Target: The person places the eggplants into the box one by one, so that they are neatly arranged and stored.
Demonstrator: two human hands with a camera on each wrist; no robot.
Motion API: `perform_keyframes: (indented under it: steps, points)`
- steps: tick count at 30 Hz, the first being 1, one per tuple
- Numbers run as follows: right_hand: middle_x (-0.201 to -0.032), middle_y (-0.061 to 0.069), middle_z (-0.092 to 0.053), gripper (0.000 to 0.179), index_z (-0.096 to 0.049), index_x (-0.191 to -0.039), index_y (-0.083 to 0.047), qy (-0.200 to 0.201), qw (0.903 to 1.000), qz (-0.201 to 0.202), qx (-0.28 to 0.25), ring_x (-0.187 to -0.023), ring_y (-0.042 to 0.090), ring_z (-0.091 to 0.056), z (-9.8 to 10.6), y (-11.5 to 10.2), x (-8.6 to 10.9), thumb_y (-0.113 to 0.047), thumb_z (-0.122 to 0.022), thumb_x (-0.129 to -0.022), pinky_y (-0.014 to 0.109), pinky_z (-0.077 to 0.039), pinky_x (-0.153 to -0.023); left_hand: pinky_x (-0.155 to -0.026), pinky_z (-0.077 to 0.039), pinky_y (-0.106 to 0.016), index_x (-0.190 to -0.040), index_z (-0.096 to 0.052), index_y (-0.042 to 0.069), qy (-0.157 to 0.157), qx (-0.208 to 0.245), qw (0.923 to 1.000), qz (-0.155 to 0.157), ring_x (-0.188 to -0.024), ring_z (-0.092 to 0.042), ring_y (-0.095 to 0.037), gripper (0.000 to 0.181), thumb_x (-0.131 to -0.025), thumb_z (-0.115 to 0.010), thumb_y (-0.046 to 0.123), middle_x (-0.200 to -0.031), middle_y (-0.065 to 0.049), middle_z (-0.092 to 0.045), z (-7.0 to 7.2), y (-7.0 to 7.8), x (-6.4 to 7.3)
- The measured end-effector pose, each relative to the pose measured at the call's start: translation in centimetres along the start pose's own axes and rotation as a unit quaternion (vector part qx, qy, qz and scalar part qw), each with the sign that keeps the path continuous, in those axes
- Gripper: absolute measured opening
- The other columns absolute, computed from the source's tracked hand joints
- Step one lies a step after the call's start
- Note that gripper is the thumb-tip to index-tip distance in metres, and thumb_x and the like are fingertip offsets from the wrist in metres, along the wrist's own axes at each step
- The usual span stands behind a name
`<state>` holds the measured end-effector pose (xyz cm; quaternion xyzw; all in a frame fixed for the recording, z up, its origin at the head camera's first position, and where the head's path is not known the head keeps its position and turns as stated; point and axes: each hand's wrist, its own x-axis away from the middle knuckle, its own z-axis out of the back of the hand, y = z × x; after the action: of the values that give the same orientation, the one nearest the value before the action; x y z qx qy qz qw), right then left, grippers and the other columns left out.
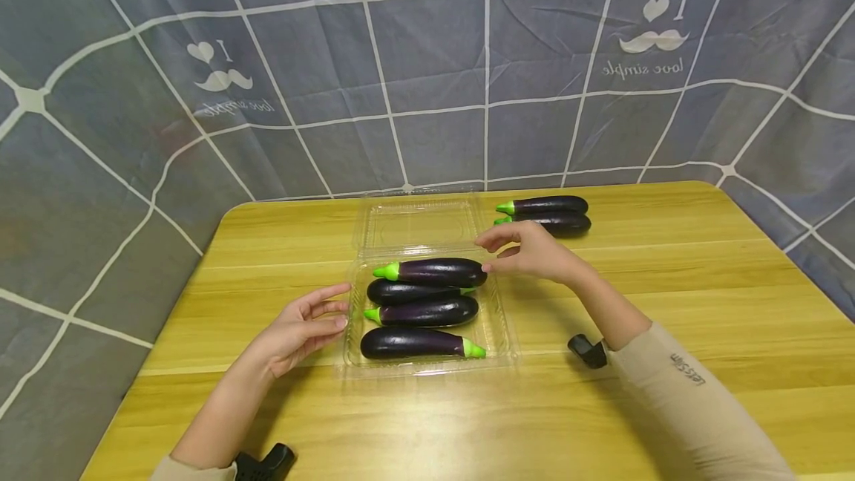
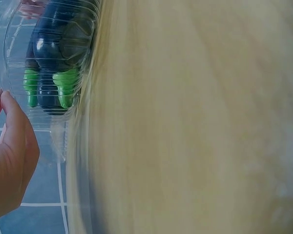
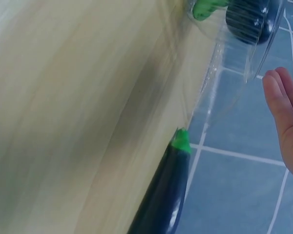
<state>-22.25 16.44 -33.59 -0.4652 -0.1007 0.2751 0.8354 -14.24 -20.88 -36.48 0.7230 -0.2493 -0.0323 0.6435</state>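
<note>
Head view: four eggplants (image 1: 427, 310) lie in a row inside a clear plastic box (image 1: 427, 370), their green stems pointing alternately left and right. The box's lid (image 1: 421, 228) is folded back on the wooden counter (image 1: 681, 273). The left hand (image 1: 294, 332) is at the box's left edge, its fingers apart and loosely bent, holding no eggplant. The right hand (image 1: 534, 252) is by the farthest eggplant's rounded end, fingers relaxed and ungripped; contact is hard to tell. Two more eggplants (image 1: 557, 225) lie side by side beyond that hand.
</note>
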Motion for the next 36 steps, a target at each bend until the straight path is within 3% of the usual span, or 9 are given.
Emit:
perform_keyframes:
  steps: [12, 28, 36]
  points:
    - [-0.11, 0.013, -0.063, 0.041, -0.064, -0.113, 0.0, 0.031, 0.9994, -0.017, 0.006, -0.098, 0.025, -0.06, 1.0, 1.4, 1.3, -0.014, -0.077, -0.077, 0.03, -0.052, -0.077, -0.084, -0.05, -0.025, -0.145, -0.025, -0.002, 0.003, 0.001, 1.0, 0.001, -0.096, -0.057, -0.012, 0.064, -0.09, -0.057, -0.002, -0.117, -0.011, -0.045, -0.1, 0.1, 0.1]
    - [-0.112, 0.02, -0.061, 0.039, -0.064, -0.112, -0.002, 0.065, 0.997, -0.041, 0.014, -0.098, 0.03, -0.06, 2.7, 2.8, 3.3, -0.016, -0.077, -0.078, 0.026, -0.051, -0.075, -0.084, -0.049, -0.025, -0.145, -0.023, -0.002, 0.003, -0.001, 1.0, 0.004, -0.096, -0.056, -0.012, 0.065, -0.09, -0.056, -0.002, -0.121, -0.015, -0.043, -0.1, 0.2, 0.1]
    - [-0.112, 0.021, -0.06, 0.039, -0.063, -0.112, -0.002, 0.074, 0.9957, -0.055, 0.005, -0.1, 0.033, -0.058, 3.7, 3.3, 4.2, -0.016, -0.076, -0.079, 0.025, -0.051, -0.075, -0.083, -0.05, -0.024, -0.145, -0.025, -0.001, 0.003, 0.002, 1.0, 0.003, -0.095, -0.057, -0.011, 0.064, -0.09, -0.056, -0.002, -0.116, -0.01, -0.046, -0.1, 0.1, 0.1]
